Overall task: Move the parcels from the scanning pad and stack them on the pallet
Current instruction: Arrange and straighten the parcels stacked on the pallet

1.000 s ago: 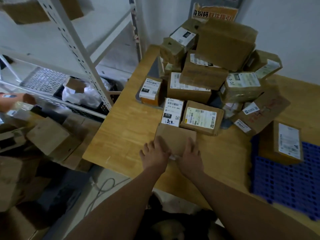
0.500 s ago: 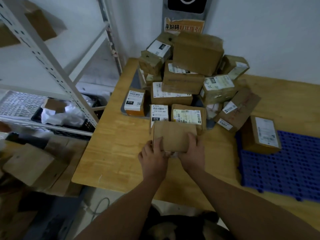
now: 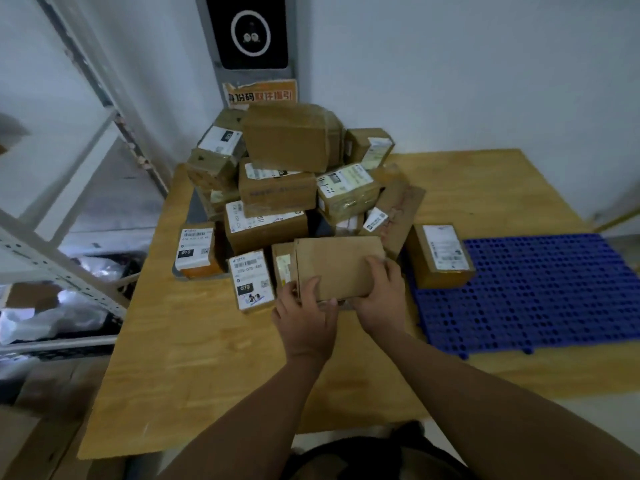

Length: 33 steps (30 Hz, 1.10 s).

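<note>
Head view. The desk (image 3: pixel 194 358), light wood, fills the middle of the frame. A plain brown parcel (image 3: pixel 337 268) lies just above centre, at the near foot of the heap. The left grip (image 3: pixel 306 317) grasps its 7 o'clock corner, fingers curled onto the top face. The right grip (image 3: pixel 381 296) grasps its 4 o'clock corner in the same manner. Whether the underside clears the desk cannot be told.

At 12 o'clock from the held parcel stands the heap of parcels (image 3: pixel 287 174), piled unevenly on the grey scanning pad (image 3: pixel 195 209), whose bare edge shows at 10 o'clock.

At 3 o'clock a blue pallet (image 3: pixel 536 292) lies on the desk. One labelled parcel (image 3: pixel 440 256) rests on its 10 o'clock corner, near the right grip but apart from it.

A metal shelf rack (image 3: pixel 69 271) stands at 9 o'clock, off the desk. A black wall panel (image 3: pixel 254 31) hangs at 12 o'clock, above the heap.
</note>
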Motion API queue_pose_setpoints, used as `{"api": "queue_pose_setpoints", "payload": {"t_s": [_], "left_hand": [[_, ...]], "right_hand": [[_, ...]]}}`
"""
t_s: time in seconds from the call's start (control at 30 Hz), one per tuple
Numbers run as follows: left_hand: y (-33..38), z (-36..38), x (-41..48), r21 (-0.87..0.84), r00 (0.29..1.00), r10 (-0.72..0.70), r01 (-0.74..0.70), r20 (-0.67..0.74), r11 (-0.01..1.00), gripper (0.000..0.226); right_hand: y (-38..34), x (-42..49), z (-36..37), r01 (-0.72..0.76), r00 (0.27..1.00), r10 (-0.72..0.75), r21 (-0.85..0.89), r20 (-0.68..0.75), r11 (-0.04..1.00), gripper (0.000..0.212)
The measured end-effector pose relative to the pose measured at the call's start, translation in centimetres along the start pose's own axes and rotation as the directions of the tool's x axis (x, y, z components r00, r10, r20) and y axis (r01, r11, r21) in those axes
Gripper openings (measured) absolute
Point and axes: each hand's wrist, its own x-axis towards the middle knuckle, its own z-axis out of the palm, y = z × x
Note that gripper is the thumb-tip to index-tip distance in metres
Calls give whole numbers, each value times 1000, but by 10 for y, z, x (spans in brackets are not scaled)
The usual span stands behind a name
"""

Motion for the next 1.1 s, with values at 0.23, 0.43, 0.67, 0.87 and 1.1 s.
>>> {"api": "queue_pose_setpoints", "payload": {"t_s": [0.23, 0.43, 0.67, 0.87, 1.1], "left_hand": [[83, 46, 9, -99, 990, 141, -140, 6, 985, 43], [155, 94, 20, -88, 978, 208, -208, -1, 974, 41], [260, 162, 19, -139, 972, 225, -213, 73, 967, 46], [316, 219, 7, -95, 976, 141, -126, 167, 987, 74], [319, 237, 2, 163, 893, 147, -235, 424, 958, 60]], "right_hand": [[52, 25, -69, -16, 980, 15, -3, -198, 1000, 80], [111, 70, -122, -32, 972, 30, -3, -234, 999, 79], [197, 128, -200, -79, 967, 65, -45, -246, 996, 75], [263, 160, -238, -128, 976, 109, -90, -188, 988, 72], [294, 183, -223, -167, 986, 167, -243, -19, 955, 60]]}}
